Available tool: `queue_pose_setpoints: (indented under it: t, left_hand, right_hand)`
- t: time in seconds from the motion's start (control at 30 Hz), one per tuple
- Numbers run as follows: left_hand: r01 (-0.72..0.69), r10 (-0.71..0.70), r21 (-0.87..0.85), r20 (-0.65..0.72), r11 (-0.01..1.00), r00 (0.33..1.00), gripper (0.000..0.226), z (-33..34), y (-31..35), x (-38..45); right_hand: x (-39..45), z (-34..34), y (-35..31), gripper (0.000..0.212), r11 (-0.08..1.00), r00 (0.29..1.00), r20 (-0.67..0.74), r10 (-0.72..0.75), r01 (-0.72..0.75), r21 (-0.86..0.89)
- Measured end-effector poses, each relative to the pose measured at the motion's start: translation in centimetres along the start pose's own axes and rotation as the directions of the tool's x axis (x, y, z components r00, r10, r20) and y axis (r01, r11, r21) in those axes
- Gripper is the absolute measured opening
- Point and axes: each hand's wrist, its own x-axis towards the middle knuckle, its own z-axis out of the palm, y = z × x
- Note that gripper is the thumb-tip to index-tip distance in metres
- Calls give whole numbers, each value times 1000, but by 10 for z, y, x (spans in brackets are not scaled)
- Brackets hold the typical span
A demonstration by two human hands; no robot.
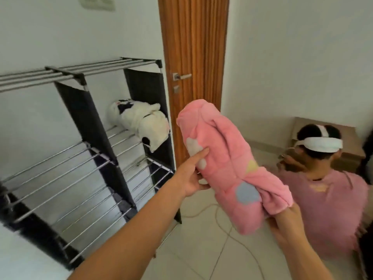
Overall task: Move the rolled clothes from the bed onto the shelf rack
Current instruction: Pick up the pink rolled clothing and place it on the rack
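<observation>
pink rolled cloth [228, 164] was gripped by both hands, left hand [189, 176] and right hand [286, 229], above tiled floor [201, 249] beside the shelf rack [80, 138] and wooden door [193, 57].

Both forearms bare, no sleeves, watch or rings visible

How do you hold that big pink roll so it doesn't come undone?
Hold the pink roll at both ends: left hand cupping its side, right hand pinching the loose flap at the bottom. It is long and soft, so one middle grip would probably let it sag open.
</observation>
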Motion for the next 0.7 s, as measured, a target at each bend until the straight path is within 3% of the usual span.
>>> queue_pose_setpoints:
  t: [0.17, 0.23, 0.37, 0.5, 0.7]
  left_hand:
    - [-159, 127, -126, -231, 979, 965, 34, -35, 31, 12]
    - [-226, 161, -171, -327, 959, 931, 38, -53, 46, 15]
    - [-337, 186, -206, -527, 919, 829, 47, -87, 89, 23]
    - [-417, 250, -80, -693, 905, 676, 53, -118, 133, 47]
    - [-447, 434, 202, -743, 871, 510, 65, -151, 189, 78]
  right_hand:
    - [26, 81, -13, 14, 999, 983, 180, 43, -37, -39]
    - [33, 115, -21, 26, 993, 963, 269, -12, 43, -110]
    - [37, 186, -25, 20, 985, 885, 464, -33, 107, -133]
    - [48, 256, -20, 12, 991, 840, 542, 23, 54, -125]
    - [68, 354, 4, 12, 993, 812, 574, 107, -56, -106]
